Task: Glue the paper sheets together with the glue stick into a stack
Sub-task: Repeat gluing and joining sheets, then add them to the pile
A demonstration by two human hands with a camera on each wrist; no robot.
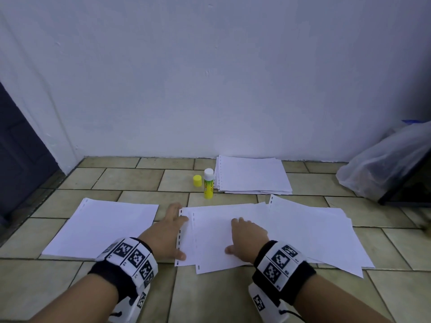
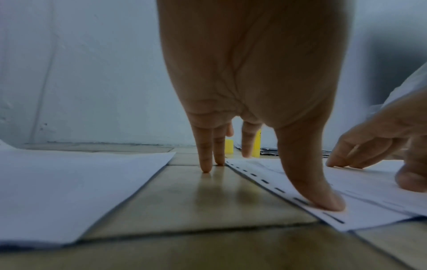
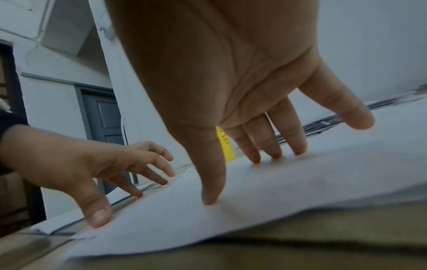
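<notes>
The overlapping paper sheets lie on the tiled floor, pressed flat by the right hand, grip open, and the left hand, fingers straight. Beyond stands the uncapped glue stick, label unreadable, beside its yellow cap and a paper pile against the white wall.

Tiled floor: paper sheets, glue stick, yellow cap, probably plastic bag.

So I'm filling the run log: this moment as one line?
left hand: pressing sheet edge | right hand: flat on top sheet | glue stick: uncapped, upright
</notes>
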